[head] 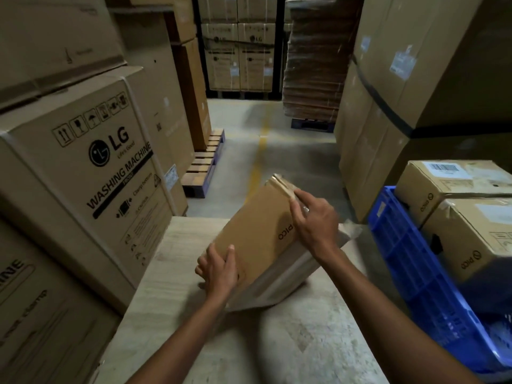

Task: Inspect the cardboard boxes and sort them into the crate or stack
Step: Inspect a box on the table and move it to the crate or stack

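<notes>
A brown PICO cardboard box (257,231) stands tilted on the pale table (277,342), one edge raised toward the far side. My left hand (219,268) grips its near left corner, thumb on the top face. My right hand (315,220) rests on the right edge, fingers stretched along the taped seam. A blue plastic crate (415,261) stands to the right of the table, holding two more PICO boxes (471,234), one behind the other.
Large LG washing machine cartons (91,167) are stacked close on the left, and tall cartons (401,92) rise on the right. A floor aisle with a yellow line (257,162) runs ahead, with pallets (205,164) and flat cardboard stacks (315,56).
</notes>
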`<state>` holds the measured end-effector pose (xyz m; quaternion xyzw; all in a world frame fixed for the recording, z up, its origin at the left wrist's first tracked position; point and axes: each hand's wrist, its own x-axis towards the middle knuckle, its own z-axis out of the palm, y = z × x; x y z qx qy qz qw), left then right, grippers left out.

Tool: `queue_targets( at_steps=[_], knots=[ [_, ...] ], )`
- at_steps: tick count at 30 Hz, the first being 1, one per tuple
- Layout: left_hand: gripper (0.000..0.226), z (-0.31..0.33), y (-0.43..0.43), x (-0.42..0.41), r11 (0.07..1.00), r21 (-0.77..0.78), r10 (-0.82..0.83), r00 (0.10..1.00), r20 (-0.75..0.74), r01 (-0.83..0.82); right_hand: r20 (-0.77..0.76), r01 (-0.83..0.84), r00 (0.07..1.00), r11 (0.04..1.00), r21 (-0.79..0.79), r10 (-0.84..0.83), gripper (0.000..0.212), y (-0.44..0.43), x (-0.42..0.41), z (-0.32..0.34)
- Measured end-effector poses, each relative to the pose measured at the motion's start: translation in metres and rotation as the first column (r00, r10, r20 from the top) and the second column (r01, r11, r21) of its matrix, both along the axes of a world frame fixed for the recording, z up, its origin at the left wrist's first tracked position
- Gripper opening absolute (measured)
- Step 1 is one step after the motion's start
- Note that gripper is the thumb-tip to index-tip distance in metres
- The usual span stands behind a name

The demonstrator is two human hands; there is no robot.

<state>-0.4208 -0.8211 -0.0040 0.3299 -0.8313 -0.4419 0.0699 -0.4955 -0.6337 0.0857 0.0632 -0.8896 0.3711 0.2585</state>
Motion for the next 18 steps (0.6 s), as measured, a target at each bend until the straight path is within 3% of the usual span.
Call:
queue_targets(
  at_steps=[3, 5, 7, 9, 12, 15, 18],
  knots=[
    [0.052, 0.037, -0.024, -0.019, 0.997, 0.047, -0.045, 0.979, -0.2, 0.056, -0.115, -0.166, 0.98, 0.986, -0.016, 0.163, 0.033, -0.018, 0.014, 0.003],
    [0.046, 0.07, -0.039, -0.036, 0.96, 0.241, -0.06, 0.945, -0.32, 0.142, -0.154, -0.292, 0.949, 0.951, -0.105, 0.275, 0.033, -0.029, 0.023, -0.001],
    [0.04, 0.097, -0.048, -0.047, 0.795, 0.569, -0.029, 0.951, -0.307, 0.208, -0.138, -0.296, 0.954, 0.919, -0.26, 0.268, 0.039, -0.037, 0.031, -0.01],
    [0.037, 0.11, -0.052, -0.046, 0.617, 0.754, -0.12, 0.974, -0.194, 0.226, 0.015, -0.171, 0.98, 0.88, -0.443, 0.198, 0.05, -0.041, 0.036, -0.019],
    [0.04, 0.104, -0.048, -0.042, 0.524, 0.796, -0.245, 0.949, -0.2, 0.303, 0.282, 0.017, 0.932, 0.751, -0.66, 0.227, 0.051, -0.036, 0.035, -0.026],
    [0.031, 0.104, -0.033, -0.034, 0.563, 0.743, -0.224, 0.933, -0.283, 0.361, 0.283, 0.008, 0.909, 0.666, -0.746, 0.306, 0.053, -0.023, 0.039, -0.022],
    [0.033, 0.101, -0.017, -0.024, 0.564, 0.706, -0.228, 0.902, -0.366, 0.429, 0.207, -0.064, 0.923, 0.661, -0.748, 0.324, 0.05, -0.008, 0.044, -0.021]
  ],
)
